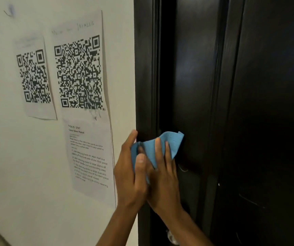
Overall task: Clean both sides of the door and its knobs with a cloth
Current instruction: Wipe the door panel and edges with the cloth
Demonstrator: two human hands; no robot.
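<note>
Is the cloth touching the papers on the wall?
No, the blue cloth, held between both hands, is against the dark door, apart from the papers.

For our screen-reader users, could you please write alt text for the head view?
Both hands, left hand and right hand, hold a blue cloth against a dark door; QR-code sheets hang on the white wall beside it.
</note>
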